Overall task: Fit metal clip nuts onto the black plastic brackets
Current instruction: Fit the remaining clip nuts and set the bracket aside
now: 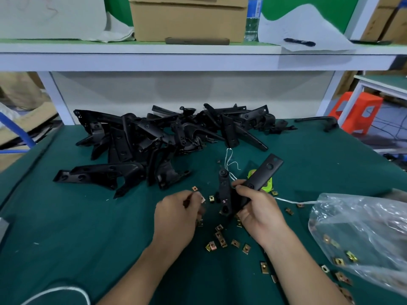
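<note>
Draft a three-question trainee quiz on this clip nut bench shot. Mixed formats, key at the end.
1. Multiple choice: what does the right hand grip?
A) a black bracket
B) a screwdriver
C) a roll of tape

2. True or false: the left hand pinches a clip nut just left of the held bracket.

3. Fill in: spare nuts also lie inside the clear ___ at the right edge of the green mat.

Key: 1 A; 2 true; 3 plastic bag.
</note>
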A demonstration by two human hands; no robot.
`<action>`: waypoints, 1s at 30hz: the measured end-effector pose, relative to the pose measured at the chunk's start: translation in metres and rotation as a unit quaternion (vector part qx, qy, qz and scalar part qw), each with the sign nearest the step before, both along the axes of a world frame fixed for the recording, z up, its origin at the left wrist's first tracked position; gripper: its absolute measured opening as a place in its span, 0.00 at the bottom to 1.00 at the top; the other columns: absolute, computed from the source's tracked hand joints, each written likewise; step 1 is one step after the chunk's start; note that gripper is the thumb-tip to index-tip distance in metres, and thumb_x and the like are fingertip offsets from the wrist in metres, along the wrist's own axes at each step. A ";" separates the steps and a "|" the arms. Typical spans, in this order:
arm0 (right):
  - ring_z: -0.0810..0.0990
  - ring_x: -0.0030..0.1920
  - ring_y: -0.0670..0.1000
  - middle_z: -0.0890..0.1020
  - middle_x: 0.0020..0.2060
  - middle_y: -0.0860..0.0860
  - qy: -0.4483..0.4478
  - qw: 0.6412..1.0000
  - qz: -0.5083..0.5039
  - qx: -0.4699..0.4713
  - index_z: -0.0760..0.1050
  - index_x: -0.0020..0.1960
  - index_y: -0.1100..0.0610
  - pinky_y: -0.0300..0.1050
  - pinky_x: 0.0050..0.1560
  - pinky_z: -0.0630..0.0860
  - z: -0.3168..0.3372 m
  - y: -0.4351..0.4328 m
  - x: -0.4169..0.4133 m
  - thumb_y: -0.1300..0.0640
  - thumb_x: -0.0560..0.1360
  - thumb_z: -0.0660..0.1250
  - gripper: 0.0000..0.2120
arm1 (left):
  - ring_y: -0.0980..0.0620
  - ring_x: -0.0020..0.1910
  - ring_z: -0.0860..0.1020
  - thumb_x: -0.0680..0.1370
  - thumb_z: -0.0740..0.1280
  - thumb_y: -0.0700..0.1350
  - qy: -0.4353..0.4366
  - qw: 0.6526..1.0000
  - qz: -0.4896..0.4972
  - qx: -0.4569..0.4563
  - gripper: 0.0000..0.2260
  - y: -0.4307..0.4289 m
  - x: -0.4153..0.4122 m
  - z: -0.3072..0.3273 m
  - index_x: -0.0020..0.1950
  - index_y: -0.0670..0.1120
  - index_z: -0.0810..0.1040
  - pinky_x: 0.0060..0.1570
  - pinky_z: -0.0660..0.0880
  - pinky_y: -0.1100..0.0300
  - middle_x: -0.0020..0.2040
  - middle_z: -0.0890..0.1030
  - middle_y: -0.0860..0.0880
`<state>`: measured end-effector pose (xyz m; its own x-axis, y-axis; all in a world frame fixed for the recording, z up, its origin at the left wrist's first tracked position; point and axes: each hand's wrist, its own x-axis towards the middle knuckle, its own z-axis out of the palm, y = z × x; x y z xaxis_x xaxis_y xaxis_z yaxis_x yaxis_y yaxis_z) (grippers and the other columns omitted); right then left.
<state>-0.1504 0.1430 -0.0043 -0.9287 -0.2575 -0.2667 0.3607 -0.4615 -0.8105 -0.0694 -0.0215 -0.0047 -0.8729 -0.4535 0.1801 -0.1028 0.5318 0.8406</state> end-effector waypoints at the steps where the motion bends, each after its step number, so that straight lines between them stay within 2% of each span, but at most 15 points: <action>1: 0.83 0.49 0.61 0.84 0.48 0.62 0.000 1.000 0.001 0.000 0.81 0.45 0.60 0.53 0.44 0.81 0.001 0.000 0.001 0.69 0.77 0.65 0.08 | 0.61 0.32 0.82 0.81 0.67 0.49 0.004 0.999 0.013 0.046 0.15 -0.001 0.001 0.003 0.35 0.55 0.83 0.32 0.77 0.66 0.32 0.84 0.59; 3: 0.84 0.48 0.61 0.84 0.48 0.63 0.000 1.000 0.001 0.002 0.80 0.45 0.60 0.51 0.40 0.81 0.002 0.000 0.002 0.69 0.77 0.65 0.08 | 0.61 0.33 0.83 0.79 0.69 0.47 0.002 0.997 0.023 0.068 0.11 -0.002 0.001 0.004 0.36 0.55 0.84 0.33 0.79 0.64 0.33 0.85 0.59; 6: 0.83 0.47 0.61 0.84 0.48 0.63 -0.001 1.000 0.000 0.002 0.80 0.46 0.61 0.51 0.39 0.81 0.002 0.001 0.003 0.69 0.77 0.64 0.08 | 0.59 0.32 0.83 0.76 0.72 0.44 -0.007 0.997 0.011 0.076 0.10 -0.003 0.001 0.006 0.37 0.57 0.84 0.32 0.80 0.61 0.32 0.84 0.58; 9: 0.83 0.48 0.60 0.84 0.47 0.62 -0.003 1.000 0.003 -0.002 0.80 0.45 0.60 0.52 0.41 0.81 0.002 0.001 0.002 0.69 0.77 0.64 0.08 | 0.61 0.28 0.81 0.73 0.74 0.44 0.026 0.997 0.018 0.066 0.11 0.000 0.001 0.006 0.36 0.60 0.84 0.28 0.77 0.66 0.32 0.84 0.60; 11: 0.83 0.47 0.60 0.84 0.47 0.62 -0.001 1.000 0.006 -0.004 0.79 0.45 0.60 0.53 0.43 0.81 0.001 0.000 0.001 0.69 0.78 0.64 0.08 | 0.64 0.27 0.79 0.72 0.76 0.43 0.037 0.996 0.024 0.080 0.09 0.001 0.000 0.006 0.37 0.58 0.85 0.27 0.72 0.71 0.33 0.84 0.61; 13: 0.84 0.47 0.59 0.84 0.47 0.61 0.001 1.000 0.012 -0.001 0.79 0.46 0.60 0.52 0.43 0.81 0.000 0.000 0.001 0.68 0.78 0.63 0.08 | 0.65 0.31 0.81 0.71 0.79 0.41 0.043 0.993 0.028 0.101 0.10 -0.001 -0.001 0.005 0.35 0.53 0.83 0.31 0.73 0.74 0.33 0.85 0.60; 15: 0.84 0.47 0.59 0.85 0.46 0.60 0.003 1.000 0.016 0.006 0.79 0.46 0.60 0.51 0.42 0.81 0.000 -0.001 0.001 0.68 0.78 0.64 0.07 | 0.62 0.33 0.83 0.71 0.80 0.41 0.046 0.991 0.029 0.122 0.11 -0.004 -0.003 0.005 0.34 0.51 0.81 0.33 0.76 0.71 0.33 0.85 0.56; 17: 0.84 0.47 0.58 0.85 0.46 0.60 0.010 1.000 0.020 0.013 0.80 0.47 0.60 0.51 0.42 0.80 -0.001 -0.001 0.001 0.68 0.78 0.64 0.07 | 0.59 0.33 0.84 0.73 0.78 0.43 0.045 0.991 0.029 0.126 0.10 -0.006 -0.003 0.004 0.37 0.52 0.79 0.34 0.80 0.65 0.33 0.85 0.55; 20: 0.84 0.45 0.57 0.85 0.44 0.58 0.018 0.999 0.029 0.010 0.81 0.46 0.58 0.52 0.43 0.80 -0.001 -0.003 0.001 0.67 0.78 0.64 0.08 | 0.65 0.37 0.82 0.74 0.77 0.45 0.033 0.996 0.032 0.073 0.10 -0.008 -0.002 0.001 0.44 0.60 0.81 0.33 0.75 0.73 0.33 0.84 0.62; 22: 0.84 0.44 0.56 0.85 0.43 0.56 0.023 0.999 0.031 0.009 0.81 0.44 0.58 0.53 0.46 0.80 -0.001 -0.003 0.001 0.68 0.77 0.64 0.09 | 0.70 0.41 0.82 0.75 0.76 0.43 0.027 0.997 0.004 0.069 0.09 -0.008 -0.003 -0.002 0.48 0.59 0.86 0.40 0.75 0.77 0.37 0.84 0.64; 25: 0.84 0.44 0.56 0.85 0.44 0.57 0.027 0.999 0.033 0.011 0.81 0.44 0.57 0.54 0.47 0.79 -0.001 -0.004 0.001 0.68 0.77 0.64 0.10 | 0.67 0.37 0.83 0.75 0.75 0.41 0.011 0.997 -0.018 0.078 0.09 -0.006 -0.003 -0.002 0.44 0.56 0.87 0.39 0.75 0.75 0.38 0.86 0.62; 27: 0.84 0.44 0.56 0.85 0.44 0.57 0.027 0.999 0.034 0.011 0.81 0.43 0.57 0.52 0.44 0.80 0.000 -0.004 0.001 0.68 0.77 0.64 0.10 | 0.67 0.38 0.82 0.73 0.77 0.42 0.015 0.997 -0.007 0.078 0.11 -0.006 -0.001 -0.001 0.39 0.60 0.86 0.38 0.74 0.75 0.36 0.85 0.64; 30: 0.85 0.44 0.57 0.85 0.44 0.57 0.017 0.999 0.033 0.002 0.81 0.44 0.58 0.50 0.38 0.81 0.000 -0.005 0.000 0.68 0.78 0.64 0.10 | 0.69 0.40 0.82 0.71 0.79 0.45 0.023 0.997 0.022 0.072 0.09 -0.011 0.000 0.002 0.37 0.59 0.86 0.38 0.74 0.77 0.36 0.84 0.65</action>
